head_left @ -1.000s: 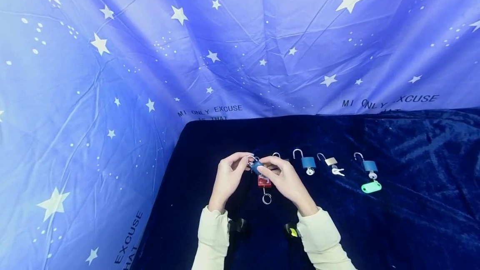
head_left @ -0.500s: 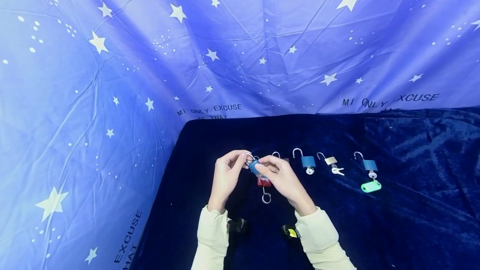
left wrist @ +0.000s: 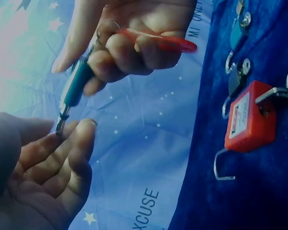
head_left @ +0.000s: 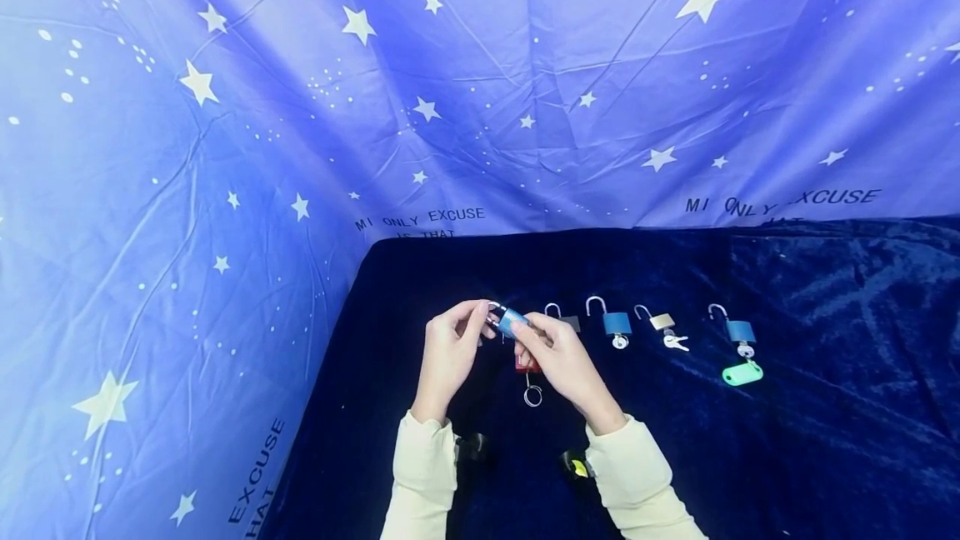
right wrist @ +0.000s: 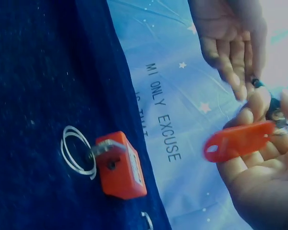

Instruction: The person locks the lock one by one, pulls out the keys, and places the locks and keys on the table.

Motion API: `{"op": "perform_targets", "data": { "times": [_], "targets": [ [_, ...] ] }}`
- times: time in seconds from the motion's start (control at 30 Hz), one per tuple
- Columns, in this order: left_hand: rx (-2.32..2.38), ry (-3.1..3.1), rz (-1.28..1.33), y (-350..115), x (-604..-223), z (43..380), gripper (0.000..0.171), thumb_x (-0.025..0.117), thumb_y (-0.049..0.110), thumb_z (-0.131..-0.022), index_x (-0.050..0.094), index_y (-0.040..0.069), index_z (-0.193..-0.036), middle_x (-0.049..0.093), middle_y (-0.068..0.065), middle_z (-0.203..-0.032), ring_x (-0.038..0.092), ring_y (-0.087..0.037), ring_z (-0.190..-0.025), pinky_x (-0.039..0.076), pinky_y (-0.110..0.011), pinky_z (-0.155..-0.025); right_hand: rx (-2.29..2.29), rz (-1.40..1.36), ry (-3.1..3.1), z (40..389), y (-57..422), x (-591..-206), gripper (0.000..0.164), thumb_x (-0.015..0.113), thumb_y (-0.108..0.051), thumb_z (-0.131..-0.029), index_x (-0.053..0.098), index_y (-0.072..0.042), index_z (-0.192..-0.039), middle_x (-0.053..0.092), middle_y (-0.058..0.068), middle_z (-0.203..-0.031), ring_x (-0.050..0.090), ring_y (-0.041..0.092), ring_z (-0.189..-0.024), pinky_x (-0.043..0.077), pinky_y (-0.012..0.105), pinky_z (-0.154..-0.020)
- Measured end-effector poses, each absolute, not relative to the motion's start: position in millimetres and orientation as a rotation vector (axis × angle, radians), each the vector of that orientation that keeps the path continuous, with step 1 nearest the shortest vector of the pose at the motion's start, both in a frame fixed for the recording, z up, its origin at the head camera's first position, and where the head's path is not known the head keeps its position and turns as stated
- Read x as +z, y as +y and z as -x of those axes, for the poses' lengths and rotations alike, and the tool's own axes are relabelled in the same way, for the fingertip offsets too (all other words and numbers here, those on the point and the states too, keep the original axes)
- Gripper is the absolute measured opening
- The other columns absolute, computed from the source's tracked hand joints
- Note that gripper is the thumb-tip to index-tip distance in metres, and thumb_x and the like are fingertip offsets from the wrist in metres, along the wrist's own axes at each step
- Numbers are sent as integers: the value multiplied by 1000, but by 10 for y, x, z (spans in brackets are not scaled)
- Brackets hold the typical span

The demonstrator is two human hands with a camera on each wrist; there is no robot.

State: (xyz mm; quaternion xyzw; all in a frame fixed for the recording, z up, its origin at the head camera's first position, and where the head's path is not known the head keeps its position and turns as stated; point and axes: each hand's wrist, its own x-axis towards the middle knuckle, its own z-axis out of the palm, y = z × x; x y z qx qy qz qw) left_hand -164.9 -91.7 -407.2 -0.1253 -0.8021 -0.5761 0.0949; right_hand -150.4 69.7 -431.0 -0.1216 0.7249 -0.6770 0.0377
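Between both hands, above the table, is a blue padlock (head_left: pixel 513 322), tilted with its shackle toward the left. My left hand (head_left: pixel 453 348) pinches the shackle end with thumb and fingers. My right hand (head_left: pixel 562 361) grips the blue body (left wrist: pixel 78 82). A red key tag (right wrist: pixel 240 140) hangs on a ring at the padlock's keyhole end, against the right hand's fingers. Whether the shackle is locked I cannot tell. Below the hands lies a red padlock (left wrist: pixel 252 117) with its shackle raised, a key in it and a ring attached; the right hand partly covers it in the head view.
On the dark blue velvet cloth (head_left: pixel 825 440), to the right, lie a dark padlock (head_left: pixel 570 323), a blue padlock (head_left: pixel 617 324), a brass padlock (head_left: pixel 663 322) with keys, and another blue padlock (head_left: pixel 740 331) with a green tag (head_left: pixel 742 373). A starry curtain (head_left: pixel 480 148) stands behind.
The blue padlock has turned so that more of its blue body shows, its shackle now pointing left. My right hand has shifted slightly left and covers more of the red padlock.
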Motion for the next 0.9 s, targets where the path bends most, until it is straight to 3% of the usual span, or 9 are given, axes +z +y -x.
{"op": "perform_targets", "data": {
  "times": [0.17, 0.53, 0.9],
  "targets": [
    [-1587, -2463, 375, -903, -4051, 1634, 27, 48, 25, -94, 63, 5, -83, 60, -8, -66, 54, -24, -54, 43, -27, -51, -2050, 446, 2255, 1558, 718, -4425, 28, 43, -29, -96, 54, -6, -85, 55, 17, -69, 50, 38, -59, 46, 37, -52],
    [-1541, -2412, 491, -801, -4170, 1616, 41, 34, 28, -99, 42, 11, -63, 42, 1, -46, 38, -10, -43, 32, -27, -44, -2112, 357, 2157, 1583, 712, -4523, 49, 44, -46, -92, 51, 3, -85, 49, 11, -66, 48, 27, -54, 38, 38, -47],
    [-1470, -2447, 535, -741, -4209, 1621, 39, 32, 24, -100, 41, 11, -64, 40, 4, -45, 35, -5, -40, 30, -25, -41, -2096, 411, 2154, 1570, 756, -4489, 38, 45, -35, -94, 51, 1, -82, 46, 10, -65, 43, 19, -52, 34, 33, -44]
  ]
}}
